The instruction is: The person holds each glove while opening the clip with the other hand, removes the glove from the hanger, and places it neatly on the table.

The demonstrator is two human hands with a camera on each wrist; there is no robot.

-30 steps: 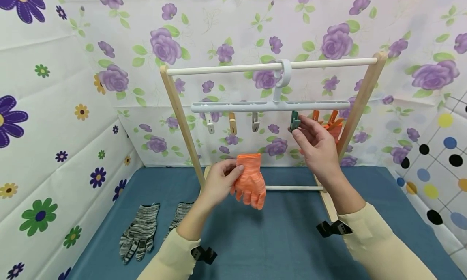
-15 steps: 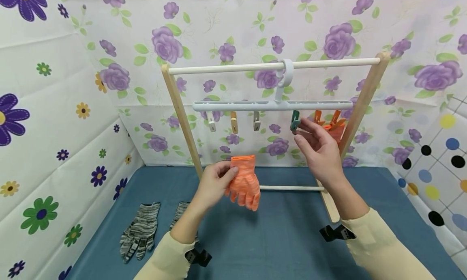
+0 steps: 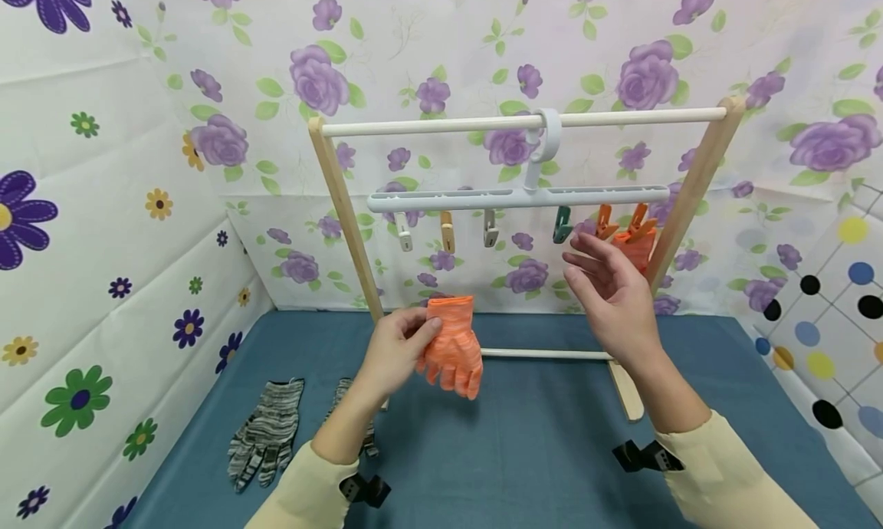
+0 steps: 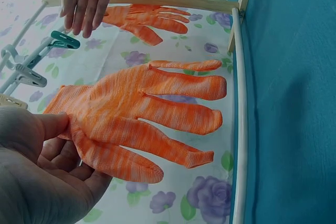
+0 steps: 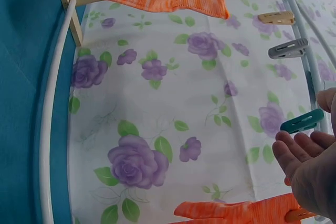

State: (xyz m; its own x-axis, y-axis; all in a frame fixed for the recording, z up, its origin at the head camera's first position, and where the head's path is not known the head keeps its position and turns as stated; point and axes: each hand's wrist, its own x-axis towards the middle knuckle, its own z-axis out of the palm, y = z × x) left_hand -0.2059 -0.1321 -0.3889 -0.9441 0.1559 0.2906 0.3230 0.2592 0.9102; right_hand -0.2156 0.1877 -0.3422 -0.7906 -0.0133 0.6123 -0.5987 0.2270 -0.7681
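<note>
My left hand [image 3: 398, 353] pinches an orange knitted glove [image 3: 454, 349] at the side of its cuff, fingers of the glove hanging down. In the left wrist view that glove [image 4: 131, 114] is spread flat. My right hand [image 3: 617, 299] is beside the green clip [image 3: 562, 225], fingers loosely bent and holding nothing. White, tan and grey clips [image 3: 490, 228] hang further left on the white hanger bar [image 3: 448, 200]. Two orange clips [image 3: 605, 222] are at its right end, where another orange glove [image 3: 636, 251] hangs behind my right hand.
The hanger hooks over the top rod [image 3: 428, 126] of a wooden rack [image 3: 345, 215]. Two grey-striped gloves [image 3: 269, 429] lie on the blue cloth at the left, one partly behind my left forearm. A lower rod [image 3: 545, 354] crosses near the back.
My right hand has drawn off the green clip, down and to the right. My left hand, with the orange glove, has shifted left.
</note>
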